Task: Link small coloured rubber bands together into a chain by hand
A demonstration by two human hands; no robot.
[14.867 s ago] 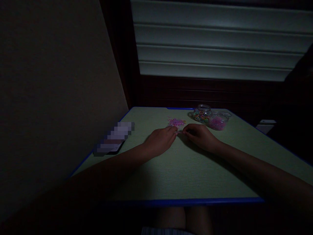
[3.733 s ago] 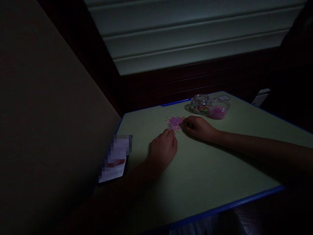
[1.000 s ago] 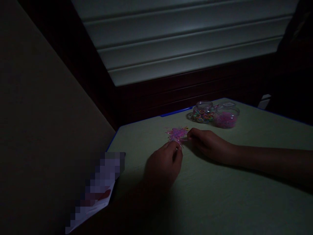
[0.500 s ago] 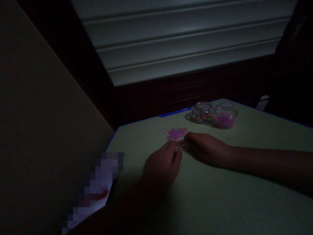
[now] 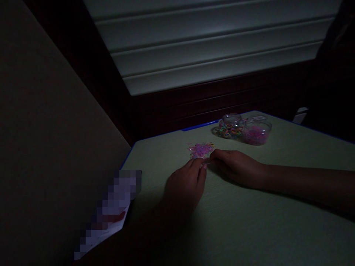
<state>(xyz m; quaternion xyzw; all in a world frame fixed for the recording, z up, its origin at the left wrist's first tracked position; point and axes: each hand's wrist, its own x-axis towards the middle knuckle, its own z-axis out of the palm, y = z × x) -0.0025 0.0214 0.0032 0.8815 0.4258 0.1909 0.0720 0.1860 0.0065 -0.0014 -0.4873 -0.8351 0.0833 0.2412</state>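
My left hand [image 5: 185, 183] is closed in a pinch, thumb against fingers, on one end of a thin pale pink rubber band [image 5: 206, 162]. The band's other end runs into the closed fingertips of my right hand [image 5: 235, 164], so it spans the small gap between the two hands. Just beyond the fingertips lies a loose heap of small pink and purple rubber bands [image 5: 201, 149], with a few yellow ones at its right side. In the dim light the fingertips and the exact grip are hard to make out.
At the back right of the pale green table [image 5: 249, 225] stand a clear jar of colourful hair ties [image 5: 231, 129] and a clear jar of pink rubber bands [image 5: 256, 133]. A partly blurred sheet [image 5: 111, 225] is at the left edge. A slatted shutter [image 5: 216, 40] rises behind.
Both hands keep their pinch close together near the heap, with only slight movement at the fingertips. The whole view has shifted a little.
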